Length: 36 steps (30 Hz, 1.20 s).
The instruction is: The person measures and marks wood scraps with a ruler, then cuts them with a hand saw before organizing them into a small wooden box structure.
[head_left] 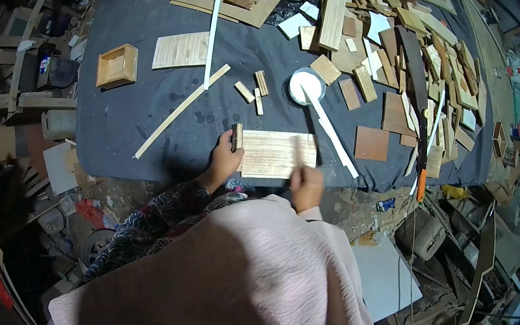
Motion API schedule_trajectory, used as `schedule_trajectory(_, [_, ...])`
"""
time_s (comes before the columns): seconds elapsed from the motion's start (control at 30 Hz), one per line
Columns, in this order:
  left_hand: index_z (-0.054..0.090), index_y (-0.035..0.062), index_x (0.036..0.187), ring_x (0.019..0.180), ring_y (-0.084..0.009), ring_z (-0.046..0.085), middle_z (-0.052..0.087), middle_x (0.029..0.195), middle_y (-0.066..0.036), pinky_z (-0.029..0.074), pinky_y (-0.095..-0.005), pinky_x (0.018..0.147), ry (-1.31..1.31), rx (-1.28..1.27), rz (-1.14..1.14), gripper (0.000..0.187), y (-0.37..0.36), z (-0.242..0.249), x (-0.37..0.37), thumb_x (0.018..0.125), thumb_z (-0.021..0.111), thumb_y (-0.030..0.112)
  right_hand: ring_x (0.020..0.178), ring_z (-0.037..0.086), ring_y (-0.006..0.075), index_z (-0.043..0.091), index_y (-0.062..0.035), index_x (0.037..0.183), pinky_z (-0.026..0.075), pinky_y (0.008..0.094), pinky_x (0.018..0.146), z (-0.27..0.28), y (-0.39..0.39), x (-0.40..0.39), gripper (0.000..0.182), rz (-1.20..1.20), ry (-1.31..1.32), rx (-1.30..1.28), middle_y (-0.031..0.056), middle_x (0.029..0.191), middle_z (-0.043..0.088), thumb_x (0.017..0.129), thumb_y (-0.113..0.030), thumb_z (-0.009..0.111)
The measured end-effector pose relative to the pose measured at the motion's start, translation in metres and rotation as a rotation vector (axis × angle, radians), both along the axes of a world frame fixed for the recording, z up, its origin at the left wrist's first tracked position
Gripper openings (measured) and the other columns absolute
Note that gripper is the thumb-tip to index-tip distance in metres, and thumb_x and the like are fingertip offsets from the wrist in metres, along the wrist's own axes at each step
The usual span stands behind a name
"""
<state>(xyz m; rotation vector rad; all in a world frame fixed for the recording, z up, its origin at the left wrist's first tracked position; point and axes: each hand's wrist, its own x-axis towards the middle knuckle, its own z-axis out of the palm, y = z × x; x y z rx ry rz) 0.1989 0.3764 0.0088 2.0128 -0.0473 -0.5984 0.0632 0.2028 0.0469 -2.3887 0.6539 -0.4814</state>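
My left hand [226,159] is closed around a small dark-edged wooden block [237,136], standing at the left end of a striped wooden board [268,154]. The board lies flat near the table's front edge. My right hand [307,186] is a fist around a slim stick [299,151], smeared by motion, over the board's right part; its exact kind is not clear. Beyond the board stands a tub of white paste [298,88] with a long white strip [336,143] leaning out of it. Several small wooden blocks [244,92] lie to the left of the tub.
A thin wooden strip [181,111], an open wooden box [117,67] and another striped board [181,50] lie at the left. Heaped offcuts [413,64] fill the right back. An orange-handled saw [421,185] hangs over the front right edge of the dark-clothed table [126,124].
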Motion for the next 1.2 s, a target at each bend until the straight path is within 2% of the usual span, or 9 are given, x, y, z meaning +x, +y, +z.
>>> schedule_trajectory(0.1, [0.035, -0.0003, 0.114, 0.083, -0.0273, 0.057, 0.056, 0.090, -0.020, 0.044, -0.0324, 0.072, 0.010, 0.046, 0.000, 0.048, -0.003, 0.018, -0.002, 0.070, 0.054, 0.007, 0.062, 0.047, 0.0327, 0.053, -0.0011, 0.072, 0.037, 0.0395, 0.056, -0.002, -0.026, -0.013, 0.008, -0.211, 0.038, -0.024, 0.0148, 0.066, 0.051, 0.072, -0.009, 0.057])
schedule_trajectory(0.27, [0.029, -0.0024, 0.117, 0.074, -0.0193, 0.057, 0.057, 0.084, -0.016, 0.046, -0.0276, 0.063, -0.127, 0.010, -0.060, 0.052, -0.002, -0.003, -0.008, 0.073, 0.055, 0.004, 0.076, 0.046, 0.0337, 0.052, 0.0003, 0.093, 0.036, 0.0396, 0.071, -0.003, 0.004, 0.005, 0.022, -0.103, -0.010, 0.066, 0.0185, 0.080, 0.049, 0.074, -0.011, 0.055])
schedule_trajectory(0.4, [0.028, -0.0027, 0.117, 0.080, -0.0187, 0.056, 0.054, 0.092, -0.019, 0.046, -0.0273, 0.064, -0.044, -0.024, -0.054, 0.052, -0.005, 0.015, -0.011, 0.073, 0.055, 0.002, 0.084, 0.043, 0.0354, 0.050, 0.0030, 0.091, 0.034, 0.0425, 0.075, -0.017, -0.020, -0.010, 0.022, -0.256, 0.055, 0.059, 0.0202, 0.086, 0.047, 0.076, -0.013, 0.053])
schedule_trajectory(0.47, [0.028, -0.0029, 0.117, 0.082, -0.0186, 0.056, 0.054, 0.094, -0.019, 0.046, -0.0272, 0.065, -0.038, -0.045, -0.040, 0.052, -0.009, 0.018, -0.016, 0.073, 0.055, 0.001, 0.083, 0.046, 0.0332, 0.050, 0.0042, 0.089, 0.035, 0.0401, 0.075, -0.018, -0.026, -0.011, 0.022, -0.298, 0.078, 0.263, 0.0201, 0.088, 0.050, 0.078, -0.015, 0.051])
schedule_trajectory(0.57, [0.026, -0.0040, 0.119, 0.086, -0.0173, 0.054, 0.054, 0.095, -0.014, 0.044, -0.0266, 0.075, 0.117, -0.479, 0.029, 0.053, -0.017, 0.030, -0.016, 0.074, 0.053, -0.004, 0.081, 0.049, 0.0238, 0.049, 0.0038, 0.092, 0.037, 0.0334, 0.074, -0.014, -0.027, -0.008, 0.023, -0.391, -0.024, 0.507, 0.0151, 0.090, 0.052, 0.080, -0.016, 0.051])
schedule_trajectory(0.73, [0.038, -0.0018, 0.110, 0.087, -0.0181, 0.053, 0.055, 0.091, -0.012, 0.042, -0.0263, 0.075, -0.138, -0.383, -0.241, 0.041, -0.008, 0.080, -0.002, 0.072, 0.055, -0.001, 0.081, 0.045, 0.0091, 0.044, -0.0015, 0.105, 0.035, 0.0216, 0.075, -0.015, -0.029, -0.018, 0.025, -0.434, -0.356, 1.153, 0.0019, 0.093, 0.049, 0.082, -0.008, 0.048])
schedule_trajectory(0.8, [0.051, 0.0036, 0.090, 0.087, -0.0242, 0.053, 0.055, 0.086, -0.012, 0.039, -0.0293, 0.076, -0.302, -0.327, -0.379, 0.023, 0.001, 0.074, 0.001, 0.068, 0.057, 0.000, 0.082, 0.044, 0.0091, 0.044, -0.0014, 0.104, 0.035, 0.0215, 0.075, -0.008, -0.026, -0.017, 0.024, -0.388, -0.387, 1.148, 0.0020, 0.093, 0.049, 0.081, -0.008, 0.049])
schedule_trajectory(0.93, [0.049, 0.0061, 0.083, 0.082, -0.0265, 0.053, 0.056, 0.085, -0.007, 0.039, -0.0359, 0.073, -0.749, -0.163, -0.719, 0.029, 0.012, 0.078, 0.001, 0.058, 0.062, -0.002, 0.083, 0.042, 0.0096, 0.043, -0.0015, 0.106, 0.032, 0.0221, 0.076, 0.001, -0.020, -0.019, 0.027, -0.301, -0.464, 1.154, 0.0010, 0.090, 0.047, 0.080, -0.007, 0.049])
schedule_trajectory(1.2, [0.051, 0.0087, 0.080, 0.083, -0.0225, 0.052, 0.055, 0.087, -0.005, 0.038, -0.0345, 0.073, -0.850, -0.173, -0.781, 0.020, 0.021, 0.064, -0.007, 0.063, 0.061, 0.012, 0.084, 0.044, 0.0117, 0.043, 0.0000, 0.103, 0.033, 0.0236, 0.078, -0.009, -0.011, -0.050, 0.025, -0.285, -0.328, 1.005, 0.0043, 0.094, 0.048, 0.080, -0.007, 0.047])
